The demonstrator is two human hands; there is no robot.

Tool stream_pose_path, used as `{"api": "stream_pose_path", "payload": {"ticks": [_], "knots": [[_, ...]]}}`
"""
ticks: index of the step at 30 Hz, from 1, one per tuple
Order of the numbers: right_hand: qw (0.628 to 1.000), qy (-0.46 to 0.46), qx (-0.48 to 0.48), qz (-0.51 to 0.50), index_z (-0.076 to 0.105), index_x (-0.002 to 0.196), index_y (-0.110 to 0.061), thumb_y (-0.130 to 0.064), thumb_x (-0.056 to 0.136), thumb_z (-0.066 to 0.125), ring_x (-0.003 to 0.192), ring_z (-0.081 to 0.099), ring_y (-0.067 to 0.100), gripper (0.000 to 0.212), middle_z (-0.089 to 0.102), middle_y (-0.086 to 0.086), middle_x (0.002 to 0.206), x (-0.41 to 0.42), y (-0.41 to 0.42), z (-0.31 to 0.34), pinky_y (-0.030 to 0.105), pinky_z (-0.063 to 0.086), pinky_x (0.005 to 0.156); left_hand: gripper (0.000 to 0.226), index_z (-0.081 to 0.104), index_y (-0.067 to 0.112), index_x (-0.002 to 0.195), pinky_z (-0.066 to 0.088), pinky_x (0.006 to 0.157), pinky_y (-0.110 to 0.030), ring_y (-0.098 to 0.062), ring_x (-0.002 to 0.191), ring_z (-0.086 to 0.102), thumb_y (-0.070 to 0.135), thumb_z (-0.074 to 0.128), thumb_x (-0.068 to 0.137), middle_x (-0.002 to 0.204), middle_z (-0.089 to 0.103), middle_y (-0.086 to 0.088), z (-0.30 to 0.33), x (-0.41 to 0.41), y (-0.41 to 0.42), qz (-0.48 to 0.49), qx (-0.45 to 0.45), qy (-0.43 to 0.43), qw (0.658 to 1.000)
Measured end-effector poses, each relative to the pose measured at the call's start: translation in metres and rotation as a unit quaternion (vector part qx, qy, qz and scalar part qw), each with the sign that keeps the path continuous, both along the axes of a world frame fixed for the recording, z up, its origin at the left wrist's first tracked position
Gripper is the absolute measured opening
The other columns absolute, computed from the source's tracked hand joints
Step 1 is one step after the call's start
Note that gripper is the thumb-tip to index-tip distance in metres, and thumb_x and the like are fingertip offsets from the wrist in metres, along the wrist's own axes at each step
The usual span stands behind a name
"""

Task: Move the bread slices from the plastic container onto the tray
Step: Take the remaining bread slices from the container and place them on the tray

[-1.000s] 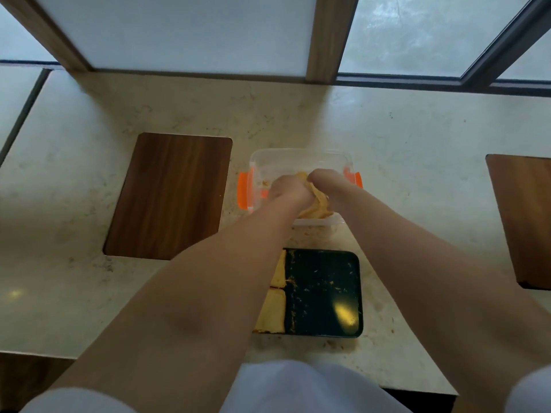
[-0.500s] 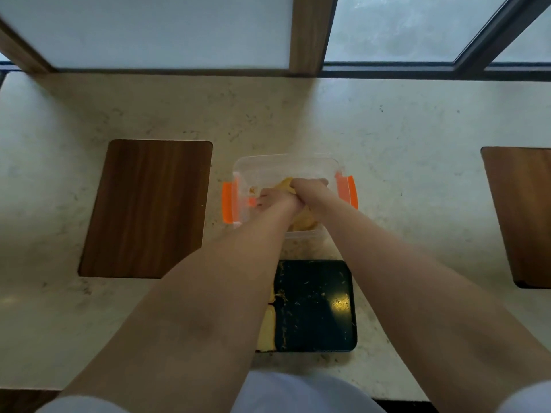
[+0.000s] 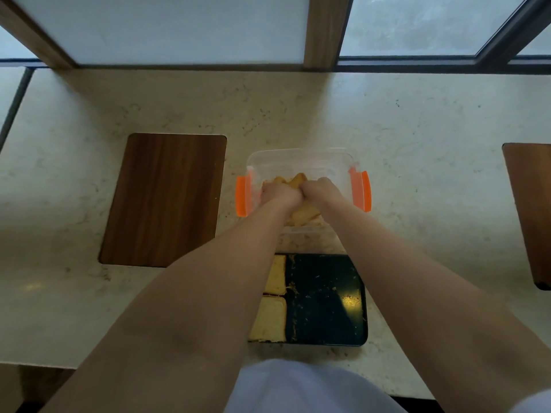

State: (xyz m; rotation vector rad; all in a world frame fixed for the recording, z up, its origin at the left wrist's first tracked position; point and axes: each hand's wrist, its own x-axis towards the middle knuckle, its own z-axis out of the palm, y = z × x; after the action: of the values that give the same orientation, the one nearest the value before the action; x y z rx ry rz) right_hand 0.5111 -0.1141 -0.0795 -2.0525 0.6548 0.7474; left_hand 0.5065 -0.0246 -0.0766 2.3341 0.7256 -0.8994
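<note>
A clear plastic container [image 3: 298,159] with orange side clips stands on the stone counter ahead of me. Both hands are inside it, side by side. My left hand [image 3: 278,193] and my right hand [image 3: 320,190] are closed on golden bread slices [image 3: 304,214], which show between and below the fists. Nearer to me lies a dark tray [image 3: 325,299] dotted with crumbs. Two pale bread slices [image 3: 269,321] lie along its left side, partly hidden by my left forearm.
A dark wooden board [image 3: 164,198] lies left of the container, and another wooden board [image 3: 530,210] sits at the right edge. Window frames rise behind the counter. The counter's front edge runs just past the tray.
Both hands have stayed in the container, gripping the bread. The view has shifted slightly, and the fists sit a little closer together.
</note>
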Motion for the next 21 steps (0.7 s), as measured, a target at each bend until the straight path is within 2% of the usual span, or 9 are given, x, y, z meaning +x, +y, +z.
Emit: {"api": "stream_pose_path", "payload": {"ticks": [2, 4, 7, 9, 11, 14, 16, 18, 21], "knots": [[0.999, -0.002, -0.015, 0.028, 0.054, 0.085, -0.007, -0.012, 0.090, 0.052, 0.073, 0.060, 0.025, 0.007, 0.060, 0.010, 0.081, -0.008, -0.005, -0.007, 0.035, 0.050, 0.060, 0.074, 0.023, 0.003, 0.149, 0.042, 0.063, -0.035, -0.031, 0.108, 0.060, 0.022, 0.059, 0.087, 0.138, 0.053, -0.013, 0.001, -0.006, 0.002, 0.113, -0.029, -0.010, 0.993], [0.998, 0.002, -0.025, 0.055, 0.060, 0.095, -0.003, -0.010, 0.091, 0.052, 0.085, 0.067, 0.030, 0.011, 0.066, 0.014, 0.091, -0.016, -0.007, -0.007, 0.042, 0.058, 0.073, 0.079, 0.015, 0.003, 0.151, 0.043, 0.067, -0.038, -0.034, 0.113, 0.059, 0.018, 0.059, 0.088, 0.140, 0.052, -0.015, 0.005, -0.010, 0.001, 0.148, -0.031, -0.028, 0.988], [0.996, -0.030, -0.030, 0.083, 0.065, 0.104, -0.002, -0.011, 0.092, 0.053, 0.088, 0.069, 0.030, 0.019, 0.069, 0.013, 0.095, -0.019, -0.008, -0.003, 0.043, 0.061, 0.079, 0.056, 0.033, 0.005, 0.145, 0.042, 0.068, -0.037, -0.034, 0.113, 0.059, 0.019, 0.052, 0.094, 0.136, 0.056, -0.015, 0.008, -0.013, 0.000, 0.113, -0.011, -0.048, 0.992], [0.993, -0.058, -0.040, 0.100, 0.064, 0.101, -0.005, -0.012, 0.093, 0.052, 0.085, 0.068, 0.028, 0.017, 0.068, 0.012, 0.094, -0.019, -0.008, 0.006, 0.042, 0.061, 0.076, 0.029, 0.053, 0.006, 0.122, 0.041, 0.059, -0.032, -0.027, 0.088, 0.063, 0.018, 0.048, 0.096, 0.121, 0.063, -0.013, 0.012, -0.014, 0.002, 0.081, -0.020, -0.073, 0.994], [0.989, -0.084, -0.056, 0.110, 0.065, 0.101, -0.007, -0.015, 0.092, 0.053, 0.085, 0.068, 0.027, 0.017, 0.069, 0.011, 0.095, -0.019, -0.008, 0.018, 0.043, 0.061, 0.077, 0.013, 0.056, 0.009, 0.104, 0.035, 0.050, -0.029, -0.021, 0.068, 0.055, 0.014, 0.047, 0.096, 0.107, 0.065, -0.010, 0.020, -0.016, 0.005, 0.044, -0.018, -0.090, 0.995], [0.982, -0.136, -0.058, 0.121, 0.063, 0.098, -0.012, -0.018, 0.090, 0.055, 0.080, 0.068, 0.023, 0.013, 0.068, 0.007, 0.089, -0.025, -0.013, 0.042, 0.041, 0.061, 0.074, 0.018, 0.060, 0.009, 0.108, 0.033, 0.048, -0.027, -0.017, 0.066, 0.052, 0.016, 0.047, 0.098, 0.086, 0.058, -0.002, 0.039, -0.019, 0.008, 0.029, -0.016, -0.136, 0.990], [0.976, -0.179, -0.047, 0.111, 0.062, 0.099, -0.015, -0.018, 0.088, 0.057, 0.076, 0.066, 0.018, 0.013, 0.067, 0.003, 0.084, -0.034, -0.020, 0.063, 0.034, 0.058, 0.066, 0.018, 0.062, 0.010, 0.104, 0.034, 0.049, -0.026, -0.015, 0.068, 0.056, 0.019, 0.048, 0.098, 0.085, 0.061, -0.003, 0.057, -0.023, 0.007, 0.028, -0.053, -0.184, 0.981], [0.972, -0.218, -0.029, 0.083, 0.061, 0.094, -0.019, -0.018, 0.084, 0.060, 0.075, 0.066, 0.016, 0.010, 0.066, 0.000, 0.083, -0.048, -0.029, 0.085, 0.032, 0.057, 0.063, 0.015, 0.064, 0.011, 0.102, 0.039, 0.054, -0.025, -0.015, 0.073, 0.059, 0.013, 0.050, 0.095, 0.085, 0.063, -0.001, 0.076, -0.033, 0.006, 0.023, -0.102, -0.236, 0.966], [0.966, -0.240, 0.096, -0.001, 0.060, 0.092, -0.025, -0.020, 0.083, 0.065, 0.085, 0.070, 0.019, 0.011, 0.069, 0.002, 0.096, -0.087, -0.042, 0.114, 0.036, 0.063, 0.073, 0.019, 0.063, 0.016, 0.107, 0.041, 0.056, -0.020, -0.009, 0.074, 0.061, 0.011, 0.055, 0.091, 0.082, 0.062, 0.006, 0.107, -0.066, 0.009, 0.006, -0.172, -0.299, 0.939]]}}
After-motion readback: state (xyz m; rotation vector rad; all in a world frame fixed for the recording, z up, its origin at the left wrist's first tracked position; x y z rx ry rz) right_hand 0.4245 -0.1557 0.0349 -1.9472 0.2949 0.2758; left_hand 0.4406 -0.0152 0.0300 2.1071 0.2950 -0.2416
